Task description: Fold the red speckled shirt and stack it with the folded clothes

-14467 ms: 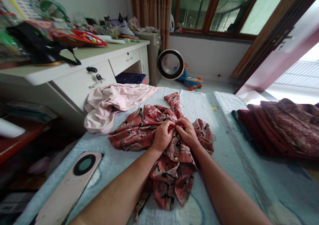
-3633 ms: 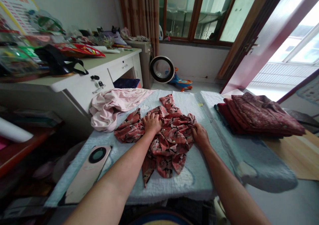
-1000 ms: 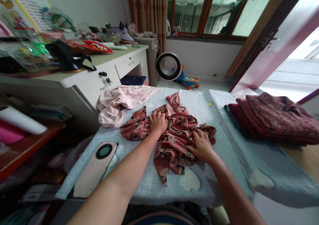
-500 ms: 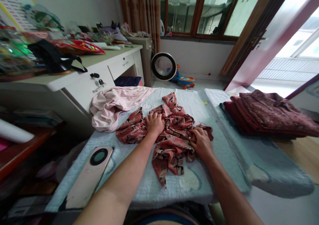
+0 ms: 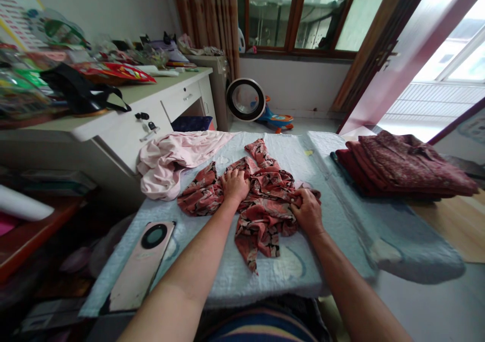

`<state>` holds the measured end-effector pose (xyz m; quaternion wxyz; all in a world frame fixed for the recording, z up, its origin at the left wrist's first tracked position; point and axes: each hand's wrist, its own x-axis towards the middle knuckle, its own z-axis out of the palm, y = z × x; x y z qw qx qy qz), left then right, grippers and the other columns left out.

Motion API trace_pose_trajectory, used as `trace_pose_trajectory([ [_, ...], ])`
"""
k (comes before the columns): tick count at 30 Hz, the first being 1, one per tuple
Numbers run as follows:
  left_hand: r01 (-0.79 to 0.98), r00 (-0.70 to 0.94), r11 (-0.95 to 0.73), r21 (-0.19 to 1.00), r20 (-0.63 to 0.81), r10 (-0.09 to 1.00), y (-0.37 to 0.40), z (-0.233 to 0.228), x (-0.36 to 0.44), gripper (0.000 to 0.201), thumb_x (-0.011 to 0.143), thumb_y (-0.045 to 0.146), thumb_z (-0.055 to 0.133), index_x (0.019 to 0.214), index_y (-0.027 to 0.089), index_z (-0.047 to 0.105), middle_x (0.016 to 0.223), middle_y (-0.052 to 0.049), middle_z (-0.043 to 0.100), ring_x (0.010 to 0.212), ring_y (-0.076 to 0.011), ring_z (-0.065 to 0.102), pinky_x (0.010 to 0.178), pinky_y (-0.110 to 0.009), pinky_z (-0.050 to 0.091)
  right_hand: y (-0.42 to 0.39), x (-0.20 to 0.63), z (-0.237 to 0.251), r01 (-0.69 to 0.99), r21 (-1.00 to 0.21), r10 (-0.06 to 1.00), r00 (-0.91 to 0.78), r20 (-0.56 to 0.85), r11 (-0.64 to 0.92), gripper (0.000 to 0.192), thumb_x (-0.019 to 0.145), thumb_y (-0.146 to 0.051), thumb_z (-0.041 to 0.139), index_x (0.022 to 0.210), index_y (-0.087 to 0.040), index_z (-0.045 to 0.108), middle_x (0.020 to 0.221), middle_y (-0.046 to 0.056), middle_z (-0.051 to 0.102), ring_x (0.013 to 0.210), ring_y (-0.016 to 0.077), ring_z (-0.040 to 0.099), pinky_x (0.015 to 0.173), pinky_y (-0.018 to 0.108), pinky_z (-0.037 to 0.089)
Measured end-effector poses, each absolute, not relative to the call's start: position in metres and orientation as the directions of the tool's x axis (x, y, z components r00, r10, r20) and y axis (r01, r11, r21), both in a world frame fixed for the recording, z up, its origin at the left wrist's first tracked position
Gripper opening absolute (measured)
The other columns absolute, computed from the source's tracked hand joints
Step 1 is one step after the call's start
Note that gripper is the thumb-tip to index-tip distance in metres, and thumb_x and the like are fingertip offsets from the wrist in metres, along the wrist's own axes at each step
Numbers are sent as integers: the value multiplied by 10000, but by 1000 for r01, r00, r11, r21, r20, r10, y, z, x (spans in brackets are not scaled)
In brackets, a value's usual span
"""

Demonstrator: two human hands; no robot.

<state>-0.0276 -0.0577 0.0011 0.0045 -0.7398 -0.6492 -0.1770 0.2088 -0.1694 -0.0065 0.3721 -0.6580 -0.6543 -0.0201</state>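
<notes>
A crumpled rust-pink shirt [image 5: 265, 215] with a black and beige print lies in the middle of the cloth-covered table [image 5: 295, 301]. My left hand [image 5: 235, 185] rests palm down on its upper left part, fingers laid out over the fabric. At the shirt's right side, my right hand [image 5: 307, 210] has its fingers bent and pinches a fold; the thumb is partly hidden. Left of the shirt is a heap of pale pink fabric [image 5: 166, 165]. A pale phone [image 5: 138, 276] with a round dark camera ring lies near my left forearm.
A stack of folded dark red clothes [image 5: 397, 165] sits at the table's right. On the left stands a white desk [image 5: 182, 94] cluttered with bags and jars. Beyond the table are an open round appliance door [image 5: 246, 99] and a blue and orange ride-on toy [image 5: 278, 119].
My right hand's fingers have curled in more on the shirt's right side. The shirt's lower corner has drawn up slightly. My left hand stays in place, and the view has shifted a little.
</notes>
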Motion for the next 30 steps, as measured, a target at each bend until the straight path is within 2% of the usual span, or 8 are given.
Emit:
trace_pose_trajectory([
  [4, 959, 100, -166, 230, 272, 957, -58, 2, -28, 318, 906, 318, 481, 1175, 237, 629, 1309, -106, 590, 1291, -321, 424, 1063, -525, 311, -168, 208, -4, 894, -424, 864, 98, 494, 142, 195, 702, -183, 572, 891, -224, 551, 937, 65, 618, 916, 254, 565, 823, 357, 452],
  [17, 957, 95, -159, 241, 257, 962, -58, 5, -29, 305, 913, 318, 474, 1164, 254, 633, 1318, -92, 593, 1300, -304, 425, 1081, -509, 304, -169, 208, -1, 889, -432, 875, 86, 477, 148, 179, 716, -176, 561, 888, -225, 560, 928, 61, 626, 931, 255, 573, 833, 359, 442],
  [30, 933, 106, -196, 302, 292, 951, -58, 3, -33, 241, 884, 277, 502, 1059, 238, 665, 1212, -77, 654, 1256, -283, 477, 1063, -468, 333, -176, 207, 4, 893, -414, 897, 29, 441, 175, 221, 725, -170, 559, 939, -222, 579, 980, 69, 622, 969, 262, 551, 856, 373, 439],
])
